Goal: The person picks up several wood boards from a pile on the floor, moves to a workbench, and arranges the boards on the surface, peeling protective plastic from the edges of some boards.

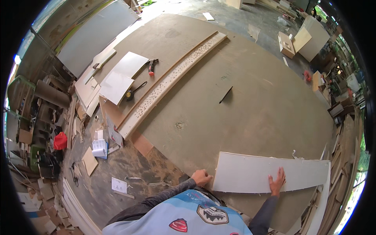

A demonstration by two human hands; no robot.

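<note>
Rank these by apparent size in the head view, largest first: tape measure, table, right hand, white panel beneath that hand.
1. Table
2. White panel
3. Right hand
4. Tape measure, farther off, which shrinks it

one round view looks down and ahead from the head, over the shirt (192, 215), at the close left hand (201, 177) and right hand (277, 181).

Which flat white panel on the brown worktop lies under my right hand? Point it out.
The long white rectangular panel, near right; your right hand rests on it. The shorter white panels lie far left, untouched.
</note>
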